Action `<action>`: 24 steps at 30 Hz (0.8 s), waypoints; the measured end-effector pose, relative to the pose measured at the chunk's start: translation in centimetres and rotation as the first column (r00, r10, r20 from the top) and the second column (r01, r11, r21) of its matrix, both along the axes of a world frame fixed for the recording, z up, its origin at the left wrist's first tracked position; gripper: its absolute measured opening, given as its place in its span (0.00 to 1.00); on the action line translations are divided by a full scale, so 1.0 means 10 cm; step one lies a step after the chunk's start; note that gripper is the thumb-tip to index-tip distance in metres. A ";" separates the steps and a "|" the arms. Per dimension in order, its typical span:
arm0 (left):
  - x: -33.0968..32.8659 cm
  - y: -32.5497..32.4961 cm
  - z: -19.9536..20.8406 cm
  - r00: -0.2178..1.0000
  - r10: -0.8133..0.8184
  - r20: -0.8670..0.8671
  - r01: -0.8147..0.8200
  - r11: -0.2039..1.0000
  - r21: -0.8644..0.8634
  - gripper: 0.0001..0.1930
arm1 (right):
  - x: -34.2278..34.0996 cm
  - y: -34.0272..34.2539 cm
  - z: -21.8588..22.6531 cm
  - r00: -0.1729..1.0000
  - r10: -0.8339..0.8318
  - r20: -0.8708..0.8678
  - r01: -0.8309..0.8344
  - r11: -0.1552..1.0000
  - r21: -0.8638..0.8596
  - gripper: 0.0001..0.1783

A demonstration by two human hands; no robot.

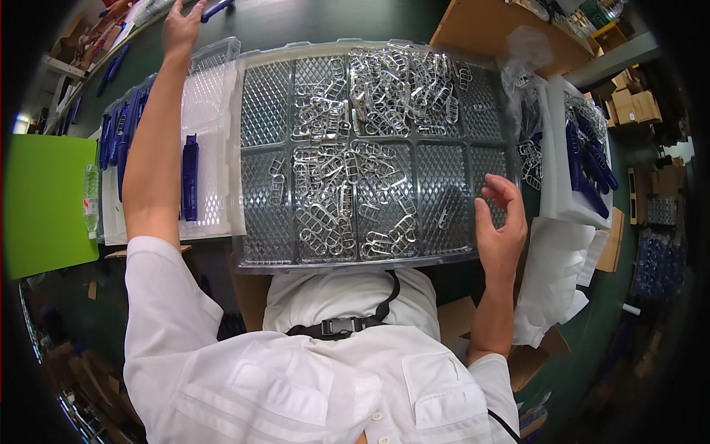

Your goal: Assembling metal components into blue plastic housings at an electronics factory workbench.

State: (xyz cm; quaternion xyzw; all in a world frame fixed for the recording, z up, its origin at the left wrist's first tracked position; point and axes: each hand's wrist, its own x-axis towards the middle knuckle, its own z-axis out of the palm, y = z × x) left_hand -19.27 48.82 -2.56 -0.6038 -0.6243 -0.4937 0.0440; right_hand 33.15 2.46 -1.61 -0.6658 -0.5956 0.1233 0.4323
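Observation:
My left arm reaches to the far left, where my left hand (183,28) has its fingers stretched apart at the picture's top edge. Just right of its fingertips lies a long blue plastic piece (217,9) on the dark green tabletop. My right hand (503,222) hovers over the right edge of the clear tray (255,203), fingers loosely curved and thumb apart, with nothing visible in it. Shiny looped metal pieces (384,89) are heaped in the tray's middle compartments. One small metal piece (443,219) lies alone in a right-hand compartment.
Left of the tray, a white tray (211,92) holds a long blue piece (190,177) and several others. A plastic bottle (90,200) stands beside a bright green panel (48,207). At right, a white foam box (555,163) holds blue pieces (588,166) beside white sheets (551,274).

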 end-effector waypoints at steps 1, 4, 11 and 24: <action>-0.08 -0.06 0.00 1.000 0.006 0.004 -0.006 1.000 -0.002 0.38 | 0.04 0.06 0.01 0.999 0.015 0.043 -0.014 0.999 -0.029 0.19; 0.24 -0.81 0.29 0.989 -0.150 0.012 0.150 0.988 -0.038 0.35 | 0.08 0.24 0.09 0.992 -0.006 0.124 0.011 0.999 -0.041 0.17; -0.04 -3.69 0.49 0.940 -0.245 0.238 0.186 0.951 0.246 0.15 | 0.02 1.43 -0.09 0.875 0.366 0.317 -0.337 0.930 -0.145 0.12; -1.72 -7.94 -3.16 0.517 0.856 0.015 -0.712 0.440 -0.547 0.13 | 0.20 1.84 -0.70 0.903 0.251 0.348 -0.224 0.968 -0.115 0.18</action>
